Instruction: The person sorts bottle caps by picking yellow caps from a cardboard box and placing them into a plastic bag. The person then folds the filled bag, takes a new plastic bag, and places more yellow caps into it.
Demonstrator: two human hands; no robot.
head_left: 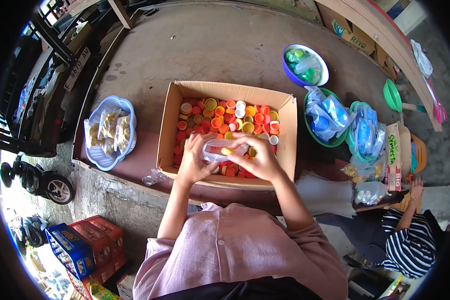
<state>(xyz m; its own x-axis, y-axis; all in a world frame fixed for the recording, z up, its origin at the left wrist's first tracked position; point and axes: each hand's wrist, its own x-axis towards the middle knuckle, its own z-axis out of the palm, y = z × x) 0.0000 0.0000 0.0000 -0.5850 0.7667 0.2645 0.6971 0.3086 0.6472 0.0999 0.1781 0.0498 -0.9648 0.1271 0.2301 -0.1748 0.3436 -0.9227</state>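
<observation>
A cardboard box (pixel 227 91) holds many red, orange, yellow and white bottle caps (pixel 218 121). Above its near side, my left hand (pixel 196 159) grips the left edge of a clear plastic bag (pixel 216 150). Between the thumb and fingers of my right hand (pixel 257 157) is a yellow cap (pixel 228 151), at the bag's right part. Some reddish content shows through the plastic. My palms partly hide the caps below.
Left of the box stands a light blue basket (pixel 110 162) with filled bags. On the right are a purple bowl (pixel 290 70), green baskets (pixel 330 142) of bagged caps and flat plastic bags (pixel 326 194). A person in a striped top (pixel 410 245) sits at lower right.
</observation>
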